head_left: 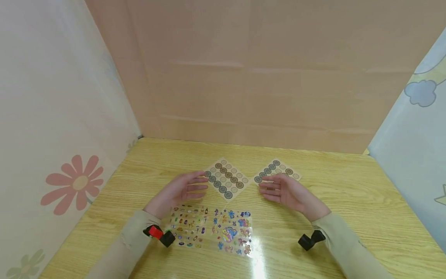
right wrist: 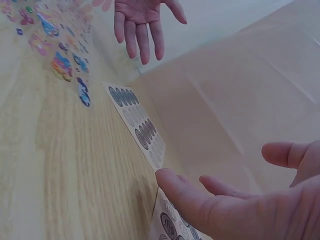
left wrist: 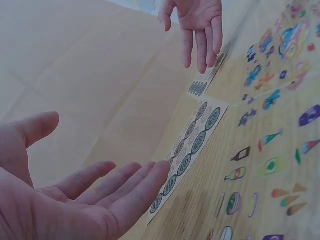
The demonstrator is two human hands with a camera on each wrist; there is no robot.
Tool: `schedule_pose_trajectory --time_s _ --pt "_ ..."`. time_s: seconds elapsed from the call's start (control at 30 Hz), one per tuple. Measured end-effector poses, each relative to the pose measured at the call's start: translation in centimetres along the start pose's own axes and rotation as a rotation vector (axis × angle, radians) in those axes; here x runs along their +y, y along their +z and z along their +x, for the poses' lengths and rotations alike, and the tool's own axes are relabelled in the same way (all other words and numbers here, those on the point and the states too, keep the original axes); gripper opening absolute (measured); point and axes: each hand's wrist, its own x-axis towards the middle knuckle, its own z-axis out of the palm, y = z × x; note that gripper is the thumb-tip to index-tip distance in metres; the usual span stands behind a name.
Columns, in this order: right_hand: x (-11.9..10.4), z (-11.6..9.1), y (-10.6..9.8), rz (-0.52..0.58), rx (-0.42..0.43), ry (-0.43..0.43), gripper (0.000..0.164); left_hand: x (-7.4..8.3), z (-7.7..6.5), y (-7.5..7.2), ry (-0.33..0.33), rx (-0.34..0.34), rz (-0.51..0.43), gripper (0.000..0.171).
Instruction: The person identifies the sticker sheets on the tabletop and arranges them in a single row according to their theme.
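"Sleeves [head_left: 122, 252] nearest; then?"
"Coloured stickers [head_left: 229, 234], then left hand [head_left: 184, 190] and right hand [head_left: 289, 192], fingers loosely extended, holding nothing."
"The left coin sheet [head_left: 226, 179]?"
"Cornerwise, just right of the left hand; the right coin sheet [head_left: 277, 167] lies partly hidden behind the right hand."

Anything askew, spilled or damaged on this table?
Slightly askew: the left sheet and right sheet of round stickers lie diagonally to the far edge of the table, while the colourful stickers sit nearly square. No spill or tear shows.

White glare streaks the wooden table [head_left: 275, 240], and both wrist views look hazy and soft.
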Motion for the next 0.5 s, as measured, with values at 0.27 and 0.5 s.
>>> schedule_pose_trajectory --time_s 0.27,0.5 --pt "-0.6 0.9 -0.4 0.017 0.007 -0.004 0.056 0.5 1.9 -1.3 -0.040 0.030 -0.101 0.062" --pt "-1.0 1.4 -0.6 0.017 0.004 0.000 0.058 0.9 3.1 -2.0 -0.066 0.104 -0.071 0.061"
